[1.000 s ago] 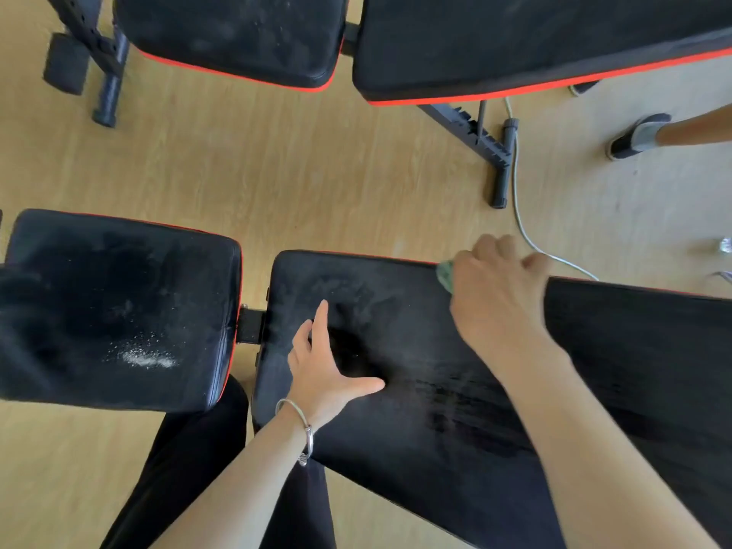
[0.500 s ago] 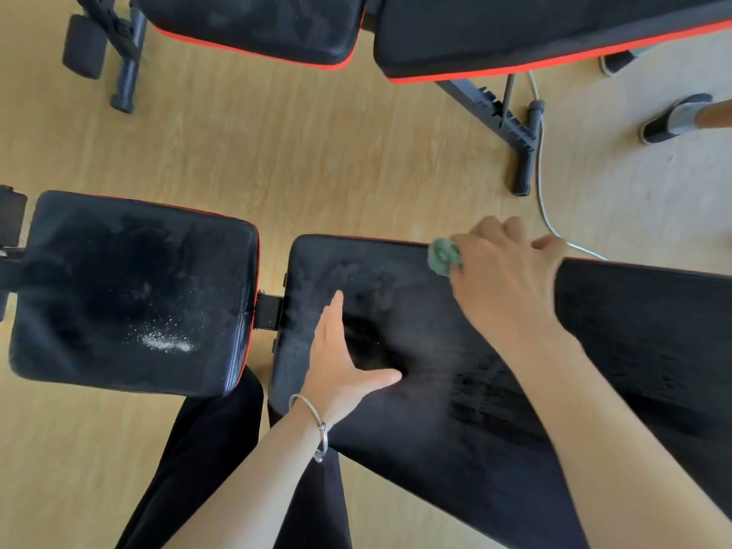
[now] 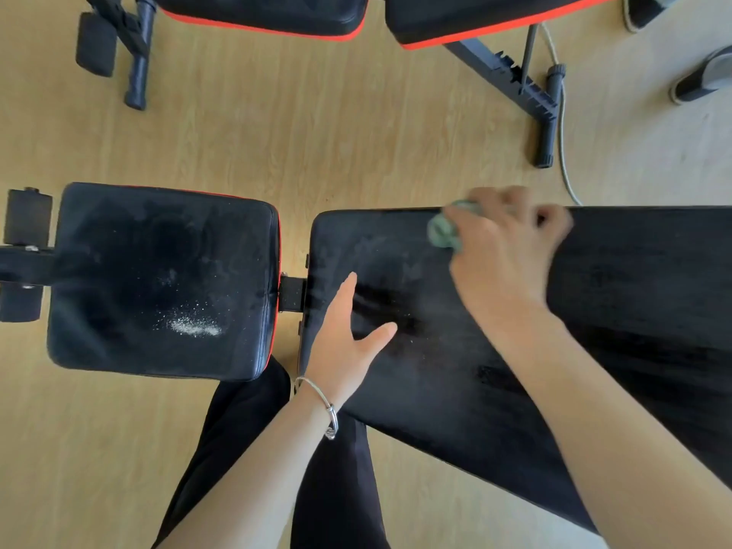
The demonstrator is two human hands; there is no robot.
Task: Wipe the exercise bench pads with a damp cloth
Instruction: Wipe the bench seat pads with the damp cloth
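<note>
A crumpled green cloth [image 3: 445, 231] is gripped in the right hand [image 3: 505, 251], whose fingers are curled tightly round it; only one end of the cloth is seen, sticking out at the left of the fist. Cloth and hand are pressed on the long back pad [image 3: 495, 350] near its far edge. The hand is blurred, so the exact finger positions cannot be told.

The left hand [image 3: 348, 338] is laid flat on the same pad near its left end, fingers held together and pointing away, thumb spread out to the right. A thin silver bangle [image 3: 321, 402] is worn on that wrist.

Streaks and dusty smears are seen on the back pad between the two hands. The seat pad [image 3: 119, 279], just beside the back pad to the left and joined by a short bracket, is marked by a patch of white powder [image 3: 194, 324] and grey smudges.

A second bench [image 3: 356, 13] with red-edged pads is seen across the wooden floor [image 3: 317, 132].
</note>
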